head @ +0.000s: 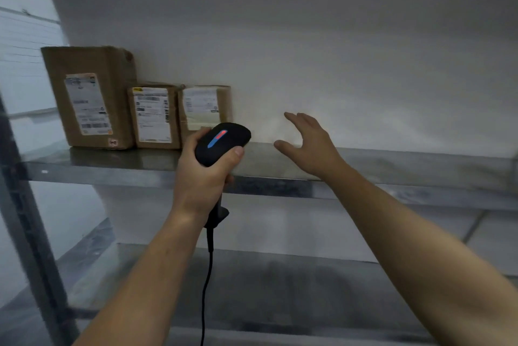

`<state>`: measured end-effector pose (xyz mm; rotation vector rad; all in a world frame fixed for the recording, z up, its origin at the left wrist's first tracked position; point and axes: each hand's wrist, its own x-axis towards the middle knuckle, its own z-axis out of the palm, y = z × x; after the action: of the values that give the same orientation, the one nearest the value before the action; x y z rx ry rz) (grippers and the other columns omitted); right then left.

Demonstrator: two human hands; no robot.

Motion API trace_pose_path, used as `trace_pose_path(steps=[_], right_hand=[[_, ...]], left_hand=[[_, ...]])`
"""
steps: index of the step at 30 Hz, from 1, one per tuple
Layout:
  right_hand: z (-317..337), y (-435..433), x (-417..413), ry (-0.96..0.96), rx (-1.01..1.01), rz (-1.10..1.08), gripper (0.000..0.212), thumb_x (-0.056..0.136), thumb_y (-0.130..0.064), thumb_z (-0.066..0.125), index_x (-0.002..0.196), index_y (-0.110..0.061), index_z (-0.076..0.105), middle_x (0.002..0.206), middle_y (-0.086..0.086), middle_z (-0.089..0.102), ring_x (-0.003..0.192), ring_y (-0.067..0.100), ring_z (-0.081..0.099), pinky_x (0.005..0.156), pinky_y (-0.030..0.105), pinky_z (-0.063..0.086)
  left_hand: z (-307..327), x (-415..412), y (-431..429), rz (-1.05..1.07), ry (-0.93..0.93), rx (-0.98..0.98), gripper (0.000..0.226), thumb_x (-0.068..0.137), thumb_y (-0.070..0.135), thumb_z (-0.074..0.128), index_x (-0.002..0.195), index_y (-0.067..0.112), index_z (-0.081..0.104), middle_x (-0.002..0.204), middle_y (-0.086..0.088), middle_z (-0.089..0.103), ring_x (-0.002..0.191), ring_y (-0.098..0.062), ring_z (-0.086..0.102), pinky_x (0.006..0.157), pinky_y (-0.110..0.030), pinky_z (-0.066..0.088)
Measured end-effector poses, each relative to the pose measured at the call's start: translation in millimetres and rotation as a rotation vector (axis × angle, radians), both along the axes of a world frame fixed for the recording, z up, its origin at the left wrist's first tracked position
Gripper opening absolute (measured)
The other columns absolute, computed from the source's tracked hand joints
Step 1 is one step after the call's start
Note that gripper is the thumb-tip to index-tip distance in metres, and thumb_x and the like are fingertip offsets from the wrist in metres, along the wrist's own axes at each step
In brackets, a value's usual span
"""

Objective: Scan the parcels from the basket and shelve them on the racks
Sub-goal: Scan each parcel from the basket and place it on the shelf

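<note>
Three brown cardboard parcels with white labels stand side by side at the left of a metal rack shelf [392, 166]: a tall parcel [89, 96], a middle parcel [153, 117] and a right parcel [206, 106]. My left hand [203, 174] grips a black corded barcode scanner [222, 142] in front of the right parcel; its top strip glows red and blue. My right hand [307, 143] hovers above the shelf to the right of the parcels, fingers spread and holding nothing.
A grey upright post [25, 219] of the rack runs down the left. A lower metal shelf [280, 284] lies below. A white wall stands behind the rack. The scanner's cable [208, 275] hangs down between my arms.
</note>
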<state>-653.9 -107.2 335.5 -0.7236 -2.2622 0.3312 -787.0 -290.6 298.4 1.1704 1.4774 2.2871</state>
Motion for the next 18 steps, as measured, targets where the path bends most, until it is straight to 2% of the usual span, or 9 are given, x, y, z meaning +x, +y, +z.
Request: trace_pose_path(steps=[2,6,9,13,18], right_hand=[[-1,4,34,0.013,0.038,-0.041,0.068,0.096,-0.049,0.062,0.156,-0.030,0.034,0.165,0.003,0.026,0.150,0.021,0.027,0.117,0.040,0.029],[-8,10,109,0.041,0.078,-0.117,0.065,0.096,-0.050,0.060,0.154,-0.031,0.037,0.164,-0.001,0.027,0.150,0.017,0.026,0.115,0.037,0.029],[-17,15,171,0.019,0.080,-0.192,0.066,0.095,-0.052,0.059,0.154,-0.032,0.037,0.165,-0.003,0.025,0.151,0.015,0.023,0.115,0.035,0.028],[-37,16,255,0.066,0.050,-0.296,0.066,0.092,-0.051,0.064,0.150,-0.025,0.046,0.161,0.005,0.033,0.149,0.021,0.029,0.119,0.037,0.029],[-70,8,373,0.034,0.001,-0.466,0.065,0.093,-0.047,0.067,0.150,-0.024,0.046,0.161,0.008,0.033,0.149,0.024,0.030,0.117,0.040,0.031]], left_hand=[[1,25,11,-0.043,-0.014,0.013,0.063,0.070,0.034,0.081,0.127,0.023,0.057,0.115,-0.016,0.066,0.076,-0.021,0.065,0.054,-0.023,0.053],[-1,82,37,-0.130,-0.003,0.006,0.068,0.071,0.033,0.081,0.133,0.020,0.055,0.117,-0.023,0.065,0.074,-0.021,0.063,0.055,-0.022,0.052],[-4,132,56,-0.194,0.023,-0.018,0.069,0.072,0.034,0.080,0.134,0.021,0.054,0.117,-0.018,0.066,0.073,-0.019,0.065,0.056,-0.021,0.052],[-14,204,81,-0.289,0.057,-0.049,0.068,0.071,0.035,0.080,0.133,0.023,0.055,0.114,-0.003,0.068,0.075,-0.018,0.066,0.058,-0.021,0.053],[-32,300,116,-0.444,0.062,-0.089,0.065,0.068,0.035,0.081,0.128,0.027,0.056,0.113,-0.006,0.069,0.071,-0.020,0.064,0.054,-0.021,0.051]])
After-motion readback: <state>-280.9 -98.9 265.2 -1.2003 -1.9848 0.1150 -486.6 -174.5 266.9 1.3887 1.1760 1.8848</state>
